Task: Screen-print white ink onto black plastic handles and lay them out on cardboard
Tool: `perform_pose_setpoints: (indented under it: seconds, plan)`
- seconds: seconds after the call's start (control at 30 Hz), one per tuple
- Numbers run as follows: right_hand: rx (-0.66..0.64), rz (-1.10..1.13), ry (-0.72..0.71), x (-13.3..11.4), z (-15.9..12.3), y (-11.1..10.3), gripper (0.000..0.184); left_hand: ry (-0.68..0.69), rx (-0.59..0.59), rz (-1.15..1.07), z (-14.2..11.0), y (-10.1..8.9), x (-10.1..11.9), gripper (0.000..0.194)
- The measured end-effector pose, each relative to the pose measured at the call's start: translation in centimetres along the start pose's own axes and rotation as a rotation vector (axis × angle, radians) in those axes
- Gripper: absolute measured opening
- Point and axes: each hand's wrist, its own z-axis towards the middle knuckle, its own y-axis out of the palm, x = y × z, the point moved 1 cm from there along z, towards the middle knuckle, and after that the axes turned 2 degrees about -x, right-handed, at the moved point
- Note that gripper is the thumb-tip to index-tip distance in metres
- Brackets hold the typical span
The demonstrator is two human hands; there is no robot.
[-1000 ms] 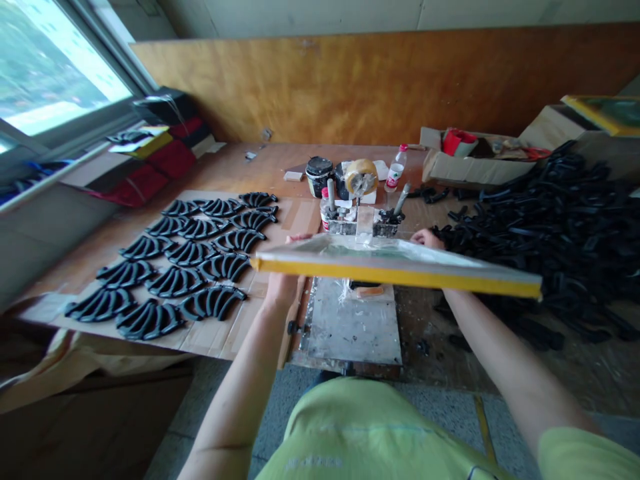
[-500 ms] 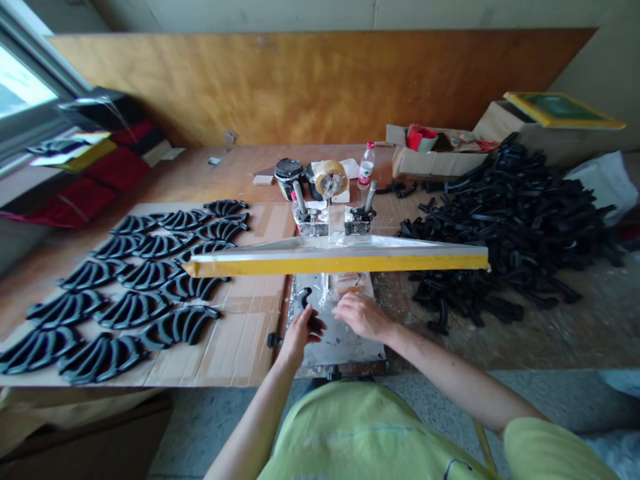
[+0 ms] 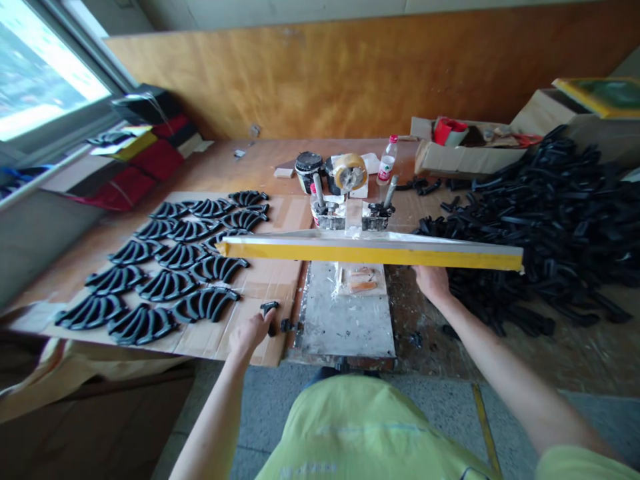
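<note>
My left hand (image 3: 251, 331) is closed around a black curved handle-like piece (image 3: 270, 307) above the front right of the cardboard sheet (image 3: 253, 293). Several fans of similar black curved pieces (image 3: 145, 325) lie on that sheet, left of the hand. At the left edge of the black pile (image 3: 505, 207), my right hand (image 3: 431, 280) reaches under the yellow-taped frame (image 3: 370, 252). The frame hides its fingertips, so its grip does not show. Between my hands is a grey metal base plate (image 3: 350, 330) with a small tan block (image 3: 363, 286) on it.
The frame juts out over the base plate, held by a clamp (image 3: 377, 217) behind. A tape roll (image 3: 350, 172), a black-lidded tub (image 3: 309, 172) and a bottle (image 3: 387, 160) stand behind it. An open carton (image 3: 470, 160) is at back right; boxes (image 3: 145, 160) are at left.
My left hand has carried the black piece left, from over the base plate to the cardboard. My right hand has gone from the plate to the pile. The view has shifted left.
</note>
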Motion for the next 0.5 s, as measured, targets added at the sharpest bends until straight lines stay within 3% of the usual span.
perform_pose_setpoints:
  seconds: [0.1, 0.17, 0.27, 0.33, 0.4, 0.5]
  plan:
    - [-0.015, 0.112, -0.295, -6.0, -0.4, 0.6, 0.023, 0.139, 0.003, -0.146, 0.7, -1.4, 4.7, 0.048]
    - [-0.036, 0.136, -0.417, -9.6, -0.3, 1.1, 0.019, 0.231, 0.028, -0.296, 0.9, -2.6, 8.8, 0.054]
    - [-0.092, 0.086, -0.480, -13.0, 0.1, 1.8, 0.015, 0.450, 0.109, -0.774, 0.0, -4.3, 14.9, 0.053]
    - [-0.121, 0.057, -0.481, -14.1, 0.1, 1.9, 0.014, 0.546, 0.141, -0.951, -1.3, -5.2, 17.7, 0.053]
    - [-0.116, 0.053, -0.461, -14.3, -0.1, 1.7, 0.015, 0.573, 0.148, -0.982, -2.6, -5.5, 19.0, 0.057]
    - [-0.062, 0.087, -0.411, -12.5, -0.5, 0.6, 0.022, 0.544, 0.094, -0.978, -4.1, -5.4, 17.9, 0.061]
